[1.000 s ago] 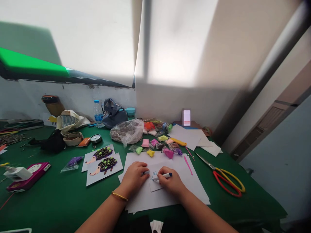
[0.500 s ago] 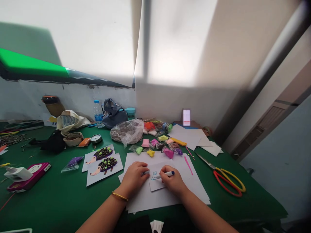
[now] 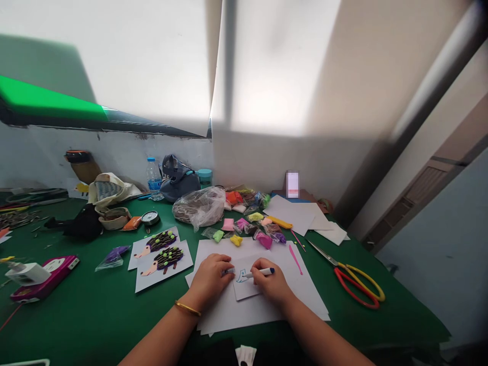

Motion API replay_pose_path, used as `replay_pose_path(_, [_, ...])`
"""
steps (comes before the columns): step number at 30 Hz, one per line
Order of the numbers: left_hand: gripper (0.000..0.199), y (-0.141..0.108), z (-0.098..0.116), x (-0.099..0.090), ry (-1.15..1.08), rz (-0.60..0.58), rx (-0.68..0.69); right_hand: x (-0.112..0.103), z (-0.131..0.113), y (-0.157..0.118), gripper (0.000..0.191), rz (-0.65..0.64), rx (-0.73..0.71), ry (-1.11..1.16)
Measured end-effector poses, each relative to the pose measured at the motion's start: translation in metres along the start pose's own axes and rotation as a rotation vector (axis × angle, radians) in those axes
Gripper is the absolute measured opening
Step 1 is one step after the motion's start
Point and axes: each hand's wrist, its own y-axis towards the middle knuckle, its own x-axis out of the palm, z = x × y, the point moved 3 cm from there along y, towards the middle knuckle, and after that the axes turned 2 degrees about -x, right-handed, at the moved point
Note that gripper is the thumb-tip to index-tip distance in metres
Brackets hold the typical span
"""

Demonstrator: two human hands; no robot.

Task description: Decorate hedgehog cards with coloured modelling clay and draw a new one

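Observation:
My right hand (image 3: 270,282) grips a white marker (image 3: 259,274) with a dark blue end, its tip on a small white card (image 3: 247,292). A blue outline (image 3: 241,276) is drawn on the card. My left hand (image 3: 212,278), with a gold bangle on the wrist, rests at the card's left edge, its fingers closed around a small pale, see-through object (image 3: 229,271), perhaps a marker cap, too small to name. Beneath both hands lie large white sheets (image 3: 229,321).
Clay packets (image 3: 264,240) lie beyond the sheets. Scissors (image 3: 353,277) with red and yellow handles are at the right, a pink plastic tool (image 3: 296,260) nearer. Two hedgehog pictures (image 3: 163,267) and a purple packet (image 3: 112,257) sit left. A bottle (image 3: 154,180) stands behind.
The marker tip has shifted slightly up on the blue outline with my right hand. My left hand keeps its place.

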Motion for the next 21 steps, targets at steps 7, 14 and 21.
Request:
replay_pose_path(7, [0.019,0.001,0.002,0.000,0.004,-0.016,0.002,-0.003,0.002,0.003,0.020,0.001,0.069,0.241])
replay_pose_path(14, [0.018,0.000,0.002,-0.001,-0.001,-0.016,-0.001,-0.013,-0.003,0.012,0.024,-0.026,0.041,0.238])
replay_pose_path(21, [0.019,0.000,0.003,-0.001,0.011,-0.027,-0.006,-0.005,0.001,0.018,0.025,-0.066,0.003,0.000])
